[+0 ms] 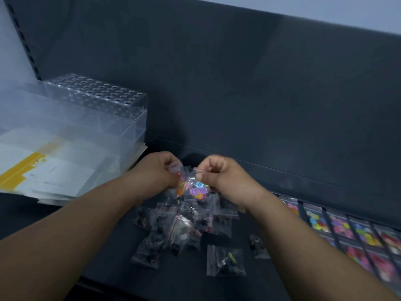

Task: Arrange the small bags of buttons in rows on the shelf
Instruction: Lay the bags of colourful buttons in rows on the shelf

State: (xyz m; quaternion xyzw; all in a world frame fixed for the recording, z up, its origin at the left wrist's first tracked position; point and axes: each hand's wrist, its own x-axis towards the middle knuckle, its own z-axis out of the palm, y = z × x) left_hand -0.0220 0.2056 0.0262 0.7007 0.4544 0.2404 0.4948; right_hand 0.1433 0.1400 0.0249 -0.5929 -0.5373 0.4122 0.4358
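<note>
Clear acrylic block with rows of round holes, ten o'clock. Stacked translucent plastic sleeves over yellow-and-white paper, nine o'clock, just beside it.

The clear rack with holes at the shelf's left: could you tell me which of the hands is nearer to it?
Left. The left hand sits just right of the clear rack; the right hand is farther right, beyond the bag of coloured buttons between them.

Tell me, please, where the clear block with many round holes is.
In the head view, the clear block is at the far left, behind the stack of flat packets.
</note>
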